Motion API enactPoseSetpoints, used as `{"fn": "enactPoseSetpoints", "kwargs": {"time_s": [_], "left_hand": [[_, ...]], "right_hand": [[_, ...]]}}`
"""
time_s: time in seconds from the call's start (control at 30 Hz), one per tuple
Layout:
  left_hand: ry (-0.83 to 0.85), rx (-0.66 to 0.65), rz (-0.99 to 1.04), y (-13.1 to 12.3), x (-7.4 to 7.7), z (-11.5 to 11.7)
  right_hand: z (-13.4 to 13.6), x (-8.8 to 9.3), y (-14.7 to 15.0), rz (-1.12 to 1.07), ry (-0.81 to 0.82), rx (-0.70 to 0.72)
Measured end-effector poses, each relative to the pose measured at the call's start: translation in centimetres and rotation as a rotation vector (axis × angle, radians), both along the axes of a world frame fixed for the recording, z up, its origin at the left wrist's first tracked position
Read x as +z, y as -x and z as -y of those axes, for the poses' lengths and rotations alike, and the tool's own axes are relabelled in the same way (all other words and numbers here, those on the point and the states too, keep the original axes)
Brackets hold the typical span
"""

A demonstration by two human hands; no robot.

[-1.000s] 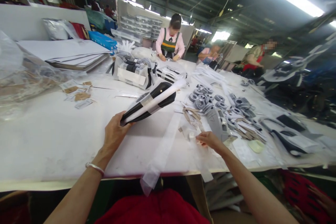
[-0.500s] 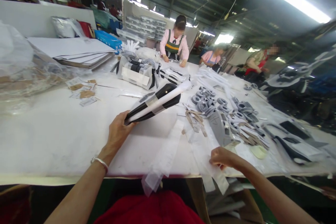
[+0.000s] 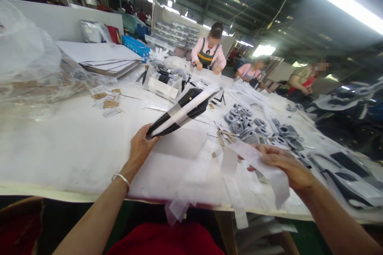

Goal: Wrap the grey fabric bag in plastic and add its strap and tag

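Note:
My left hand [image 3: 140, 146] is closed on the lower end of a flat black bag [image 3: 167, 124] with a small brass stud. The bag tilts up and away over the table. A white strip runs along its edge, and a pale band goes around its middle. In my right hand [image 3: 284, 163], thumb and fingers pinch a translucent white strip [image 3: 253, 155], whose end hangs down over the hand. More translucent strips [image 3: 236, 203] lie below it and droop over the table's front edge. Brown paper-like loops [image 3: 225, 137] lie just beyond.
Grey rolled pieces [image 3: 239, 117] are heaped right of centre. Grey-and-black bag parts [image 3: 344, 175] lie at the far right. Small packets [image 3: 106, 99], stacked white boards [image 3: 101, 53] and plastic wrap [image 3: 38, 83] are at left. A co-worker [image 3: 209, 50] stands across the table [image 3: 74, 159].
My right hand has lifted a translucent strip off the table and moved right with it. My left hand still holds the bag at nearly the same tilt. The view has shifted slightly.

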State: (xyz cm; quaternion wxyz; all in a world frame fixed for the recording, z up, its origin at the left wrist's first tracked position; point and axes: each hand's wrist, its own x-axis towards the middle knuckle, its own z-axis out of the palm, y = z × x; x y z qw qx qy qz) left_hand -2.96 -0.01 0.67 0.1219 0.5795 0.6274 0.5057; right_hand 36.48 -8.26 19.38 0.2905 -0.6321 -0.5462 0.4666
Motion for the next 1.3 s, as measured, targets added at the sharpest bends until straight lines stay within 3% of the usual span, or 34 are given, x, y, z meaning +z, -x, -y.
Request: {"fn": "enactPoseSetpoints", "kwargs": {"time_s": [0.1,0.23,0.33,0.4,0.47,0.53,0.7,0.8,1.0,1.17,1.3], "left_hand": [[0.019,0.013,0.076,0.1,0.4,0.1],[0.029,0.028,0.177,0.3,0.9,0.3],[0.024,0.037,0.22,0.4,0.9,0.3],[0.026,0.049,0.238,0.5,0.9,0.3],[0.028,0.063,0.247,0.7,0.9,0.2],[0.038,0.077,0.254,0.8,1.1,0.2],[0.075,0.102,0.26,1.0,1.5,0.1],[0.097,0.109,0.236,1.1,1.5,0.1],[0.144,0.135,0.169,1.1,1.1,-0.1],[0.149,0.146,0.15,1.0,1.2,-0.2],[0.181,0.165,0.157,1.1,1.4,-0.3]], "right_hand": [[-5.7,0.1,4.8,-0.179,-0.056,0.055],[-12.9,-1.8,10.3,-0.276,-0.254,0.083],[-15.3,-3.0,13.1,-0.323,-0.376,0.13],[-15.3,-3.9,13.8,-0.266,-0.357,0.251],[-14.6,-4.9,13.2,-0.117,-0.269,0.391],[-14.0,-6.3,11.4,0.136,-0.203,0.388],[-14.0,-10.6,5.1,0.699,-0.163,-0.024],[-14.3,-13.7,3.8,0.8,-0.139,-0.119],[-15.7,-18.7,5.9,0.797,-0.206,-0.185],[-16.7,-19.4,3.7,0.809,-0.307,-0.067],[-18.9,-16.4,-2.5,0.9,-0.392,0.057]]}}
